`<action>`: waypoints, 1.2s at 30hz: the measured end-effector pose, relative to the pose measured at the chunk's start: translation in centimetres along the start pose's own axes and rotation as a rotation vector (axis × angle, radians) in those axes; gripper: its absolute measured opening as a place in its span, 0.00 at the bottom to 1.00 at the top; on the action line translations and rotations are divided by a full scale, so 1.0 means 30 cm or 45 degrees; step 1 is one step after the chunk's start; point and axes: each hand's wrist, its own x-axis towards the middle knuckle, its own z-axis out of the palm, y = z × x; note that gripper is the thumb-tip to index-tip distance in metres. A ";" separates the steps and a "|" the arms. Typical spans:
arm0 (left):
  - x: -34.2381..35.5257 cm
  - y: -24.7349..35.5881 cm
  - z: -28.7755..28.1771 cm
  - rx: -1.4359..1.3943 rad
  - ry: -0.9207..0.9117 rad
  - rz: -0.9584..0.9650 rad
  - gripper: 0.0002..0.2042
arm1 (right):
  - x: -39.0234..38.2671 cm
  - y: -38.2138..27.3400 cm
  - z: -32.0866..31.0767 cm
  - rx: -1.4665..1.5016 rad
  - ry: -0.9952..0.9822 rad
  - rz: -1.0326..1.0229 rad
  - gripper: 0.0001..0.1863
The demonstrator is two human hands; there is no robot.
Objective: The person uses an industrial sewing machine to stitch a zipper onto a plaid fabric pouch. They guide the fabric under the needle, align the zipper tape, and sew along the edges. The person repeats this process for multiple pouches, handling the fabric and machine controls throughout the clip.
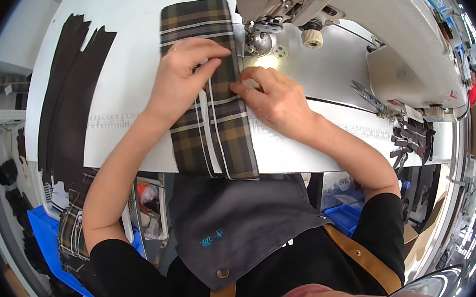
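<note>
A long plaid fabric piece (226,141) in brown, black and white lies lengthwise on the white sewing table. My left hand (186,71) rests over its upper middle, thumb and forefinger curled close together near the right edge. A small pale bit shows within those fingers, too hidden to name. Along the same edge, slightly nearer, my right hand (276,97) pinches the fabric between thumb and forefinger. The presser foot area of the sewing machine (260,42) stands just right of the fabric, apart from both hands.
Dark fabric strips (69,101) lie at the table's left. Scissors (367,96) and a heap of dark scraps (412,139) are at the right. A printed ruler scale (114,120) crosses the tabletop (128,62). A blue bin (44,227) with plaid pieces stands lower left.
</note>
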 end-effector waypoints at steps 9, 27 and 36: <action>0.163 -0.132 0.060 1.052 0.061 0.366 0.15 | 0.030 0.078 0.025 -0.159 -0.008 -0.111 0.11; 0.086 -0.053 0.111 0.825 -0.055 0.458 0.11 | -0.034 0.268 -0.018 -0.392 -0.123 0.298 0.12; 0.017 0.004 0.111 0.851 -0.128 0.383 0.18 | -0.032 0.266 -0.072 0.286 -0.014 0.690 0.06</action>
